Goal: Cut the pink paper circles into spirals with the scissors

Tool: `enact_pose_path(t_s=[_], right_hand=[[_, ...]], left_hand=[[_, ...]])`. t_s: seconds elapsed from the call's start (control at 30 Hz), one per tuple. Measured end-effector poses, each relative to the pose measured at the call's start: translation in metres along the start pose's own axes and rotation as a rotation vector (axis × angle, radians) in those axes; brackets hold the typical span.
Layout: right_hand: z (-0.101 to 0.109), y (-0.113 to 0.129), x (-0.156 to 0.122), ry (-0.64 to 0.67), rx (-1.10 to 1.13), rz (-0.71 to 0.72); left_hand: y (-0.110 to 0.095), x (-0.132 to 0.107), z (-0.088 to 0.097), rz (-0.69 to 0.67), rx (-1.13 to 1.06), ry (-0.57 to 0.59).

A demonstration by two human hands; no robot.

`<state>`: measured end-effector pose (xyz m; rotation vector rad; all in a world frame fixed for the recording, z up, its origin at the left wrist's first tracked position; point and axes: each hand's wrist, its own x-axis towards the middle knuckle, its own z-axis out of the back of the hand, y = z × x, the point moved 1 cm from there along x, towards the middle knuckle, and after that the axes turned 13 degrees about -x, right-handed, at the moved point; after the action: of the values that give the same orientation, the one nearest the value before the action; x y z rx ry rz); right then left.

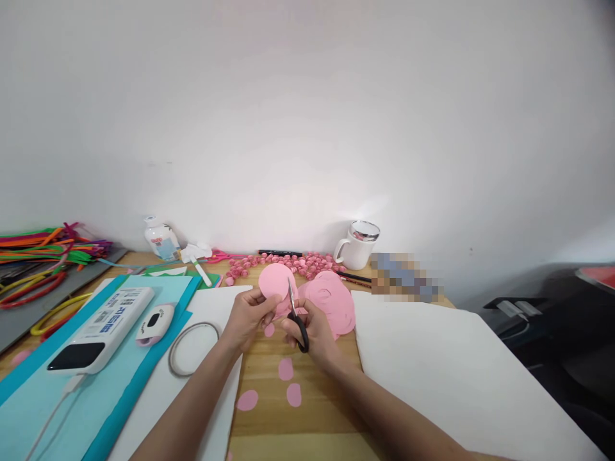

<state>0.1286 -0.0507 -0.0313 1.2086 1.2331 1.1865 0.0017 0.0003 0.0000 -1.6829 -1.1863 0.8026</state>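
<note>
Between the thumb and fingers of my left hand (250,315) is a round pink paper disc (275,280), held up above the table. My right hand (314,330) grips black-handled scissors (298,325), whose blades point up and lie against the disc's right side. Whether the blades are parted I cannot tell. Just behind my right hand lies a pile of pink paper discs (339,304). Small pink paper ovals (294,395) are scattered on the wooden table (269,435) in front of my hands.
Many small rolled pink pieces (312,262) lie along the wall beside a white mug (358,246). White boards (432,352) flank my arms. On the left are a power bank (108,330), a tape roll (173,352), a white bottle (161,240) and colourful pipe cleaners (52,246).
</note>
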Motion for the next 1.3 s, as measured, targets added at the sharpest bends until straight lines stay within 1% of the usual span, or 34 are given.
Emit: enact_pose_path(t_s=[0.13, 0.3, 0.37, 0.5, 0.67, 0.87, 1.0, 1.17, 1.3], right_hand=[[-0.001, -0.004, 0.001, 0.003, -0.006, -0.002], [-0.004, -0.004, 0.000, 0.033, -0.036, -0.008], [-0.004, -0.001, 0.000, 0.024, -0.047, 0.013], [-0.001, 0.005, 0.001, 0.012, -0.012, 0.073], [0.000, 0.004, 0.003, -0.016, 0.021, 0.110], [0.000, 0.004, 0.002, 0.004, 0.049, 0.084], [0.001, 0.002, 0.002, -0.007, 0.029, 0.057], [0.002, -0.003, 0.003, -0.022, 0.001, 0.053], [0.002, -0.008, 0.004, -0.006, 0.002, 0.059]], left_hand=[[0.000, 0.000, -0.001, 0.031, -0.059, 0.013], [-0.001, 0.001, -0.001, 0.004, -0.035, -0.030], [0.000, 0.000, 0.000, -0.002, -0.001, -0.037], [0.001, 0.000, -0.001, 0.044, 0.042, 0.001], [0.000, 0.000, 0.000, 0.041, 0.053, -0.005], [0.003, 0.000, 0.002, 0.021, 0.051, 0.006], [0.002, 0.001, 0.003, 0.009, 0.043, 0.013], [0.001, 0.002, 0.003, -0.012, 0.040, -0.002], [0.001, 0.002, 0.004, -0.011, 0.023, -0.001]])
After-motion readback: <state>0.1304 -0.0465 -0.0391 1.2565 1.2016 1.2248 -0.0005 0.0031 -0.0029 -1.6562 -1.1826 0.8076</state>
